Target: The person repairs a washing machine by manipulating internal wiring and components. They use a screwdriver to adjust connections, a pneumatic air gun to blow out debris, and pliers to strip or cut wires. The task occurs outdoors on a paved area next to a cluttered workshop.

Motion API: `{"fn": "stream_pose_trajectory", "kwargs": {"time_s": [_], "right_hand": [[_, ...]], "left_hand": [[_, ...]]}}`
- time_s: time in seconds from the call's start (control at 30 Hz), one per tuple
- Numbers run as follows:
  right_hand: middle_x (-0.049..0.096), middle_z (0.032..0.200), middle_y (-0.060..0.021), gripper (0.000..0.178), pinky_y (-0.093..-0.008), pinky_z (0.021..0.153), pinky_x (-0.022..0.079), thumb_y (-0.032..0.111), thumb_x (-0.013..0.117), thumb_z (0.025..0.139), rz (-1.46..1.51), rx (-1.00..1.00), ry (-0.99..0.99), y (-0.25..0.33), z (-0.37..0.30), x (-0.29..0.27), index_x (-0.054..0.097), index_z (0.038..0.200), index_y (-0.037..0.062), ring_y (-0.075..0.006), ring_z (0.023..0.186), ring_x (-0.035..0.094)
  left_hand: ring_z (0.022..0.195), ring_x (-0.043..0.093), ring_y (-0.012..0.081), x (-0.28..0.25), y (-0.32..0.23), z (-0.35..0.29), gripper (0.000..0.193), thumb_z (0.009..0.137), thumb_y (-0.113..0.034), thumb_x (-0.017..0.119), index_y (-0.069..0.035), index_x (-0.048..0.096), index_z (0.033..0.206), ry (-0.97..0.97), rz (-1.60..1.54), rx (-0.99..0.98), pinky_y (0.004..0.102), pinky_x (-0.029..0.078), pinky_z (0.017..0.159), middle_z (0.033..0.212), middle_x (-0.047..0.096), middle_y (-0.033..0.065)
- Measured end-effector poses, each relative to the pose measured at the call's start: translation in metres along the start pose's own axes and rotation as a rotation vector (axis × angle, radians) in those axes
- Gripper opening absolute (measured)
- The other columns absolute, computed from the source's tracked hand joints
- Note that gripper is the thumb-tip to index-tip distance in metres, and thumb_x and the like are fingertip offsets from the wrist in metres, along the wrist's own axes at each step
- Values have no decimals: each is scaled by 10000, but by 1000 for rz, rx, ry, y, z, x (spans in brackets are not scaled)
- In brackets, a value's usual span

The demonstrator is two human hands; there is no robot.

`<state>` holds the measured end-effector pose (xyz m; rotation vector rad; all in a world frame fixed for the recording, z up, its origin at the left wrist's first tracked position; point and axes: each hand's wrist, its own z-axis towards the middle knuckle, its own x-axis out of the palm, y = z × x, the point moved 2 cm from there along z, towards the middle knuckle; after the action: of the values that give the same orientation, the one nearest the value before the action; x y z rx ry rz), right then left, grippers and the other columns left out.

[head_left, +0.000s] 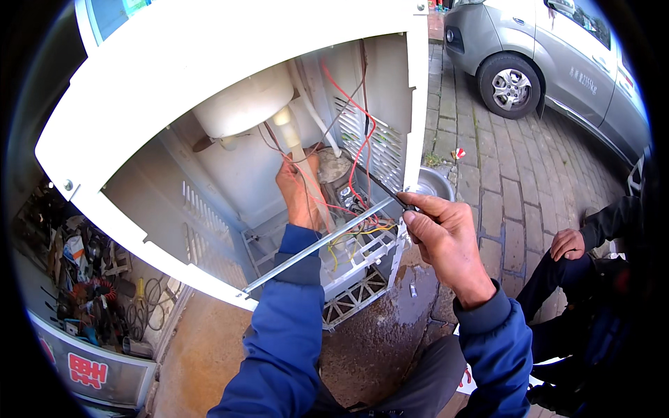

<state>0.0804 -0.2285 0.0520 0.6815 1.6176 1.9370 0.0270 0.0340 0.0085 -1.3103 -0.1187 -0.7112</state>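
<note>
A white appliance cabinet [174,83] is tipped in front of me with its inside exposed. My left hand [296,191] reaches in behind a pale drain hose [284,125]; its fingers are curled and partly hidden, so what they grip cannot be made out. Between thumb and forefinger, my right hand [442,233] pinches the end of a thin black cord [380,182] at the opening's right edge. The cord slants up into the cabinet. Red wires [375,125] hang loosely near it. A round motor [333,166] sits beyond my left hand, below a white tub [244,104].
A metal bar [317,245] crosses the opening over my left forearm. White plastic framework [362,261] lies below. Tools and parts crowd a shelf [90,279] at left. A seated person's hand [568,244] rests at right; behind are a metal basin [435,182] and a silver van [557,63].
</note>
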Motion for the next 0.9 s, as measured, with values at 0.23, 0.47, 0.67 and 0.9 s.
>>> {"fn": "stream_pose_trajectory", "kwargs": {"time_s": [0.23,0.47,0.67,0.9], "right_hand": [[685,739,-240,266,-381,633,507,29,635,895,-625,-305,-43,28,-6,4,693,1132,-77,-332,649,681],[664,830,-283,271,-436,714,525,39,619,876,-721,-269,75,48,-2,-6,702,1119,-50,-424,773,685],[669,846,-253,282,-385,746,526,31,617,911,-721,-294,133,48,8,-12,681,1171,-57,-271,766,658],[672,910,-292,279,-429,789,543,37,594,894,-733,-243,179,62,15,-11,702,1140,-38,-432,889,690]], "left_hand": [[744,531,71,11,-6,0,202,853,1,711,12,654,1047,47,111,34,240,411,647,866,608,-25],[749,527,83,4,-1,3,230,847,34,661,39,663,1077,36,73,6,239,416,660,882,614,-13],[777,550,100,7,-8,-3,235,842,4,656,48,684,1072,59,115,19,262,441,711,904,636,6],[852,616,133,7,-9,-4,276,845,-59,676,37,700,1103,71,203,18,275,472,780,979,700,62]]}}
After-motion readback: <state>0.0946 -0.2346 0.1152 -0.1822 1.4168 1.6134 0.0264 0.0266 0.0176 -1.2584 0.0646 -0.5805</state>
